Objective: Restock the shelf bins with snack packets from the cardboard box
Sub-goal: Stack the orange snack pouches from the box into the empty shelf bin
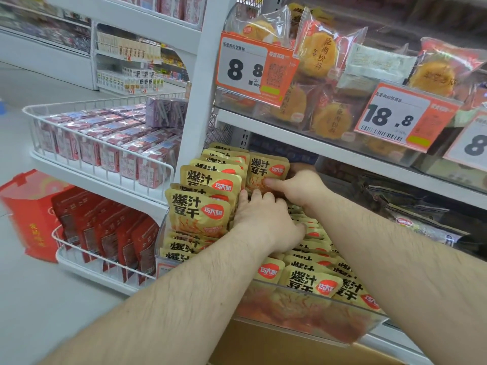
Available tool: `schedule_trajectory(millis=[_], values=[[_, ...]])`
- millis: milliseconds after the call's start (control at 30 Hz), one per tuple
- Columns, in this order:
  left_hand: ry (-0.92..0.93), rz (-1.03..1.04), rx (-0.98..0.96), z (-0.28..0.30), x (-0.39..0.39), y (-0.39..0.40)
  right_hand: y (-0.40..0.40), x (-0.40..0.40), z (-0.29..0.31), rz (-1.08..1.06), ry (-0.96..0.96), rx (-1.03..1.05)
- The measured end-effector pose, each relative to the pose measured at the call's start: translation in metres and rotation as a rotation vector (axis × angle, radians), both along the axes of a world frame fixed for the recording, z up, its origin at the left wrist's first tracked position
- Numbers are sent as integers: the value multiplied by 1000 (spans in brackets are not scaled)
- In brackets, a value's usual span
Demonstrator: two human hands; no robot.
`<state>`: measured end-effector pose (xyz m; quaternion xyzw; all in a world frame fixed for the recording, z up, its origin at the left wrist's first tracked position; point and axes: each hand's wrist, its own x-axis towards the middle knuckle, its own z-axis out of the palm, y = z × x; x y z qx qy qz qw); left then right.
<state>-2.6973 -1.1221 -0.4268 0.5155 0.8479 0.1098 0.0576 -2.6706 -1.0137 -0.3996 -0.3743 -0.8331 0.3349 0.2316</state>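
I see a clear plastic shelf bin (316, 309) low on a white store shelf, and I place everything else from it. Directly above the bin, a shelf board carries clear-wrapped round pastries (320, 52) behind two orange price tags (254, 68), so headroom over the bin is limited. To the bin's left stands a white upright post (200, 101); beyond it, wire baskets hold pink cartons (110, 146) above and red pouches (110, 233) below. A red box (27, 206) sits on the floor farther left. Below the bin's front edge I see a strip of the brown cardboard box (276, 349).

Inside the bin, yellow snack packets (199, 212) stand upright in a row along its left side, long axis vertical, printed faces turned towards me. More packets lie flat and overlapping across the rest of the bin towards its front wall.

My left hand (263, 219) rests among the packets beside the upright row, its fingers lightly curled and pressed against them; I cannot tell whether it grips one. My right hand (297, 187), just behind it, pinches one upright packet (266, 172) at the back of the bin, thumb across its face.

The open room lies to the bin's right, where the packets lie low.
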Motion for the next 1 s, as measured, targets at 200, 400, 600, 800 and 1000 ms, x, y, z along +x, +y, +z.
schedule_trajectory(millis=[200, 400, 600, 800, 1000], values=[[-127, -20, 232, 16, 17, -24, -15, 35, 11, -108, 11, 80], [-166, -82, 526, 13, 72, -94, -79, 111, 11, -94, 97, 270], [-320, -63, 169, -31, 87, -145, -136, 162, -64, -76, 166, 140], [-448, 58, -177, -94, 64, -148, -142, 165, -219, -176, -158, -335], [-549, 123, -221, -131, 46, -131, -134, 132, -385, -403, -317, -814]])
